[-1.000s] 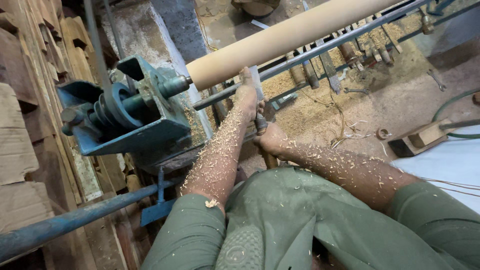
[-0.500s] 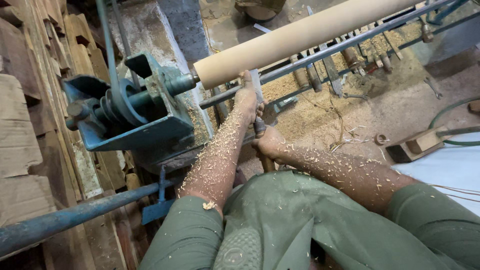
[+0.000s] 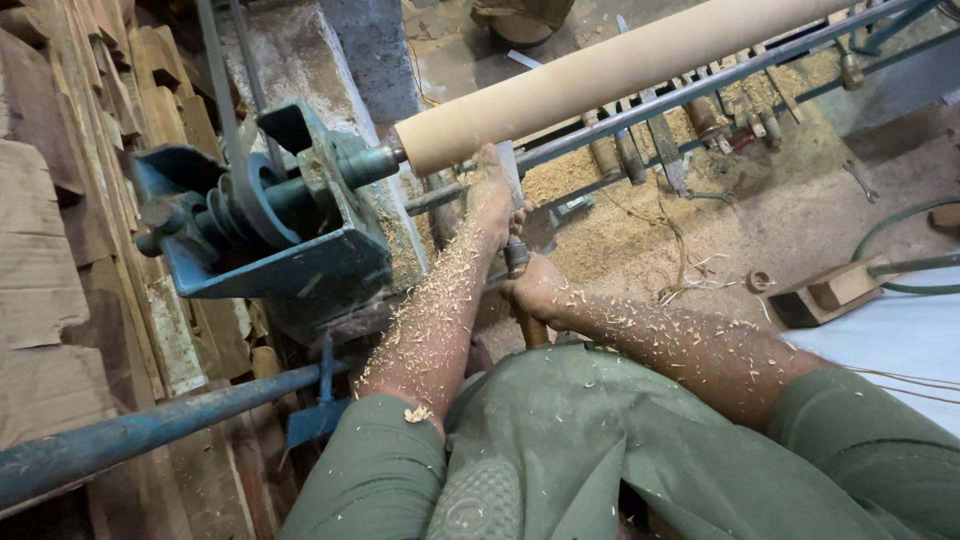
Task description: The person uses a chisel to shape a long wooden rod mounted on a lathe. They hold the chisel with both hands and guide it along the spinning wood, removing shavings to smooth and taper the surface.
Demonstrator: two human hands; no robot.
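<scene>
My left hand (image 3: 490, 200) presses the flat blade of a chisel (image 3: 510, 175) against the pale wooden cylinder (image 3: 600, 75) mounted on the blue lathe (image 3: 270, 230) — my right hand (image 3: 540, 290) grips the chisel's wooden handle just below. Wood shavings cling to both my forearms, and sawdust (image 3: 640, 230) lies heaped under the metal rail (image 3: 700, 90).

Evenly lit by soft daylight, seemingly from upper right. Brightest on pale wooden cylinder (image 3: 620, 75) and blown-out white sheet (image 3: 890, 335) at right edge. Deep shadow beneath blue headstock (image 3: 270, 240) and along lower left. Sharp across sawdust-flecked forearms; slight motion blur on spinning pulley. Mild wide-angle bending toward edges.
</scene>
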